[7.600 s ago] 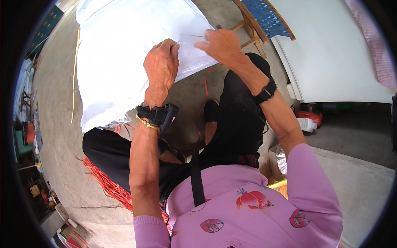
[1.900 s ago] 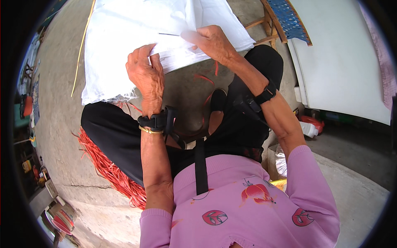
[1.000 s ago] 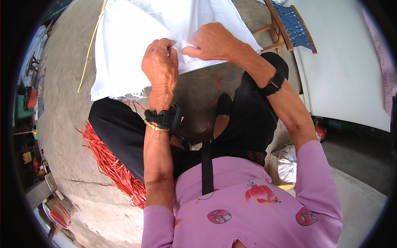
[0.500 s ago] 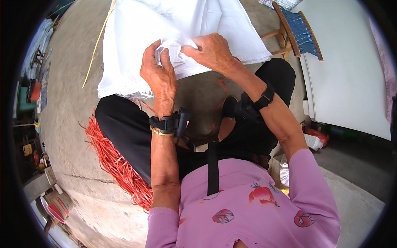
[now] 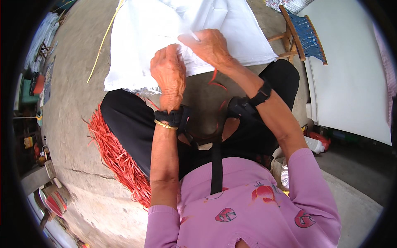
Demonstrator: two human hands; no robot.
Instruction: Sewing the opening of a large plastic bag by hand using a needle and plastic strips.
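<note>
Red strips (image 5: 120,159): heaped, lower left of the frame
White cloth (image 5: 140,37): spread across top centre
Left hand (image 5: 168,70): fingers narrow, pinching the cloth
Right hand (image 5: 210,46): fingers narrow over the cloth, cannot tell what they hold
Blue-webbed stool (image 5: 307,36): upper right

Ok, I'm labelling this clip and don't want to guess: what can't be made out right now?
In the head view:
Left hand: fingertips hidden behind its own knuckles, so its grip is unclear.
Right hand: fingertips blurred; whatever they may hold can't be told.
White cloth: far end cut off by the top edge.
Shiny plastic: mostly hidden by the pink sleeve.
Yellow thing near the left rim: too small to name.
</note>
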